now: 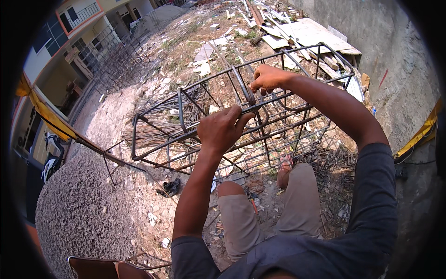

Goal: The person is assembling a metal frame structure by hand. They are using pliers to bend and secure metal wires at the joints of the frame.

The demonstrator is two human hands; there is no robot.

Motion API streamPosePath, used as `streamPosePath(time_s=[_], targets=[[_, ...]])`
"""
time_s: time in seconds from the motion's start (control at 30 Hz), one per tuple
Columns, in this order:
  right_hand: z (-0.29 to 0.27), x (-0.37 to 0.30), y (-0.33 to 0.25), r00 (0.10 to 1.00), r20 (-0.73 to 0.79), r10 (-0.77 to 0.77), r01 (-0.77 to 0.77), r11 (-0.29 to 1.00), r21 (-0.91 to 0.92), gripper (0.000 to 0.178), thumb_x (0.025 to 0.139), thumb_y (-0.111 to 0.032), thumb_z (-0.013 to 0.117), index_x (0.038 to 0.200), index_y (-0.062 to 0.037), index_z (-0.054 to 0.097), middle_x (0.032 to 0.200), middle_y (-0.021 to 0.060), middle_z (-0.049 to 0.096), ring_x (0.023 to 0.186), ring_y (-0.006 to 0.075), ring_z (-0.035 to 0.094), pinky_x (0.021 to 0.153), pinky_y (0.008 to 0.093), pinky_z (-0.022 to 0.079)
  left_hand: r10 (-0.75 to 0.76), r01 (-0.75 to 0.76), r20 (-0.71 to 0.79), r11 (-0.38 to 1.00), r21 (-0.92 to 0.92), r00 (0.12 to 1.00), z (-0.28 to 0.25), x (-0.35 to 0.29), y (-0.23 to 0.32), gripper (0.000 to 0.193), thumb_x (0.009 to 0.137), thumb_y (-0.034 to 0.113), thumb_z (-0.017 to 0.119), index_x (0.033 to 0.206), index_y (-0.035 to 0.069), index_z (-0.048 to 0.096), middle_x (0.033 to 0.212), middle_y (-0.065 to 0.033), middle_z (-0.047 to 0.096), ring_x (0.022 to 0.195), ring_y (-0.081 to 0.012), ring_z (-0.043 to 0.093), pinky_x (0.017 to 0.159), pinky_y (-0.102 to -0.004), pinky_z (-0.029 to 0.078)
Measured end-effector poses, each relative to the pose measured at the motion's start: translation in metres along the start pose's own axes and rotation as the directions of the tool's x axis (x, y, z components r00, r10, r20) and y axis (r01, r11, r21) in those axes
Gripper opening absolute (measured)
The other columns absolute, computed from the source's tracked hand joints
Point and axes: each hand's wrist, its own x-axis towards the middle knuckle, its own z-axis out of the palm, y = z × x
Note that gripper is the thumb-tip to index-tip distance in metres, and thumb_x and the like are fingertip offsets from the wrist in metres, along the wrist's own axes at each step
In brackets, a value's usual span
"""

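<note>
The rebar cage (242,87) slants lengthwise, lower left to upper right. Left hand (222,128) clutches it; right hand (269,78) curls, grasp unclear.

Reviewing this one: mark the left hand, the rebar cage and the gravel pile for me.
Left hand (220,129): head view, on the back of the hand.
Rebar cage (241,83): head view, on a cross bar near its middle.
Gravel pile (86,209): head view, on the middle of its slope.
</note>
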Motion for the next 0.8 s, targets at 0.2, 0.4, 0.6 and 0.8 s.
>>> streamPosePath(time_s=[0.2, 0.4, 0.6, 0.8], targets=[[0.000, -0.004, -0.019, 1.000, 0.002, 0.022, -0.020, 0.923, -0.384, 0.056, 0.095, -0.043, 0.071, 0.091, 0.0127, 0.071, 0.085, 0.0211, 0.073, 0.075, 0.0264, 0.075, 0.075, 0.0399, 0.059, -0.017, 0.016, 0.060, 1.000, 0.011, 0.998, 0.000, 0.003, -0.002, 0.047, 0.094, 0.061, 0.064, 0.078, 0.017, 0.062, 0.062, -0.0029, 0.066, 0.050, -0.0241, 0.064, 0.043, -0.0400, 0.041], [0.007, -0.013, -0.019, 0.869, -0.425, -0.254, -0.043, 0.816, -0.576, 0.066, 0.092, -0.059, 0.066, 0.126, -0.0019, 0.068, 0.113, 0.0231, 0.073, 0.106, 0.0396, 0.069, 0.095, 0.0469, 0.053, -0.066, 0.064, 0.089, 0.998, 0.025, 0.994, -0.005, 0.005, 0.001, 0.048, 0.092, 0.063, 0.066, 0.078, 0.017, 0.063, 0.056, -0.0019, 0.058, 0.052, -0.0251, 0.063, 0.046, -0.0414, 0.043], [0.031, -0.108, 0.024, 0.182, -0.898, -0.401, 0.553, 0.796, -0.244, 0.036, 0.099, -0.032, 0.071, 0.118, -0.0021, 0.069, 0.088, 0.0111, 0.076, 0.079, 0.0159, 0.073, 0.070, 0.0288, 0.056, -0.093, 0.085, 0.118, 0.994, 0.069, 0.989, -0.003, 0.007, 0.003, 0.046, 0.093, 0.063, 0.067, 0.079, 0.018, 0.065, 0.056, -0.0010, 0.058, 0.052, -0.0240, 0.062, 0.047, -0.0399, 0.042], [0.223, -0.130, 0.158, 0.372, -0.899, 0.231, 0.533, 0.740, 0.410, 0.016, 0.103, -0.014, 0.064, 0.107, -0.0004, 0.069, 0.073, -0.0006, 0.066, 0.065, 0.0028, 0.056, 0.057, 0.0219, 0.043, -0.010, 0.008, 0.022, 0.995, 0.095, 1.000, 0.019, 0.014, -0.021, 0.052, 0.093, 0.070, 0.060, 0.080, 0.020, 0.065, 0.058, -0.0033, 0.063, 0.053, -0.0263, 0.065, 0.045, -0.0409, 0.042]])
